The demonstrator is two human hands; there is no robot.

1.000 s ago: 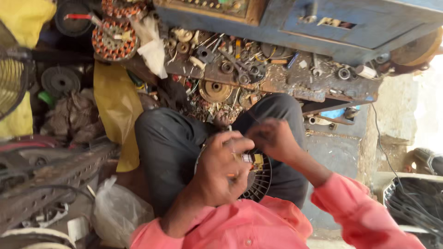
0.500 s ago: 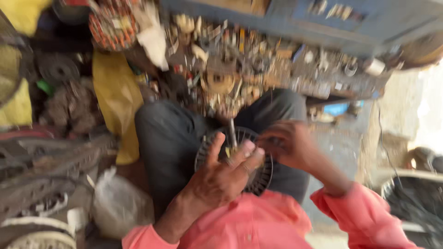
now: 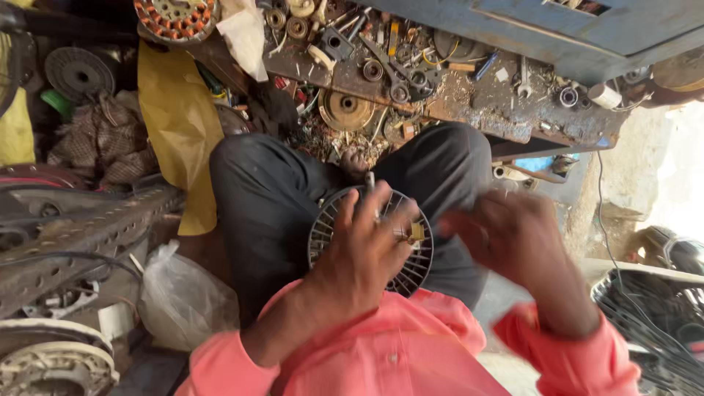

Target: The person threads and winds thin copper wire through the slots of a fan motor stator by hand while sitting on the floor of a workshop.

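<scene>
A round black finned disc (image 3: 412,273) with a thin metal shaft (image 3: 370,180) sticking up from its middle rests on my lap, over dark trousers (image 3: 271,198). My left hand (image 3: 367,253) lies on top of the disc and grips it, with fingers near the shaft and a small yellowish part (image 3: 416,232). My right hand (image 3: 513,246) is blurred. It hovers to the right of the disc, clear of it, fingers loosely spread and nothing seen in them. Both sleeves are salmon pink.
A rusty bench (image 3: 455,95) ahead is strewn with bearings, spanners and pulleys. A copper-wound stator (image 3: 176,18) sits at its left end, under a blue metal cabinet (image 3: 587,29). A yellow cloth (image 3: 176,125) and plastic bag (image 3: 183,301) lie left; a wire fan guard (image 3: 653,323) lies right.
My right hand has pulled away to the right, off the disc. My left hand stays on the disc, whose shaft now shows above the fingers.
</scene>
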